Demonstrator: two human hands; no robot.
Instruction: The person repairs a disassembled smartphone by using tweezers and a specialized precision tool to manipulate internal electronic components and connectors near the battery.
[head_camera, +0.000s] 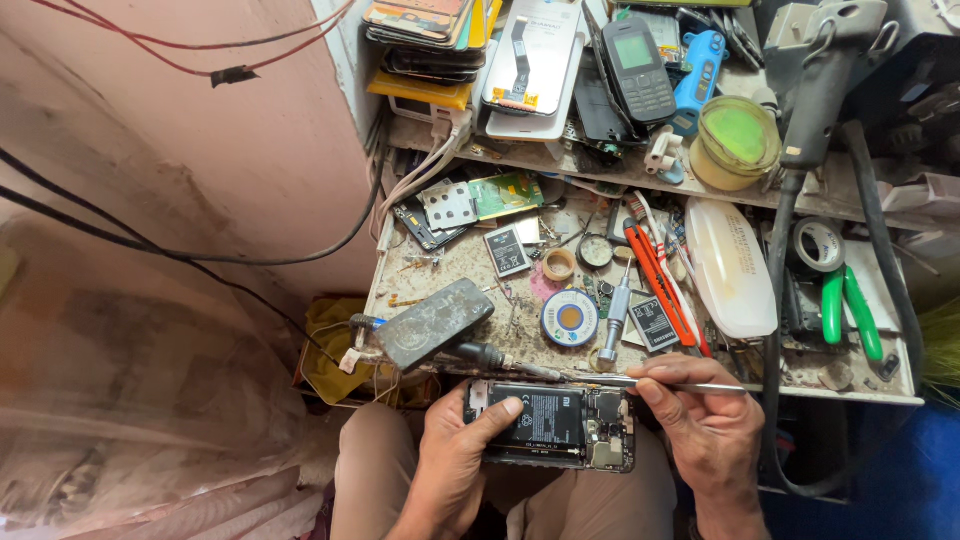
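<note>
Left hand (455, 460) grip closed on opened phone (553, 424), right hand (705, 420) pinching tweezers (640, 381), cluttered bench (470, 270) beyond

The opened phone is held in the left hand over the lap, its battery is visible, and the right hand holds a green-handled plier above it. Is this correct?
Not quite. The right hand holds thin metal tweezers, not pliers; the green-handled pliers lie on the bench. The head view shows this. The left hand does hold the opened phone, battery visible.
</note>
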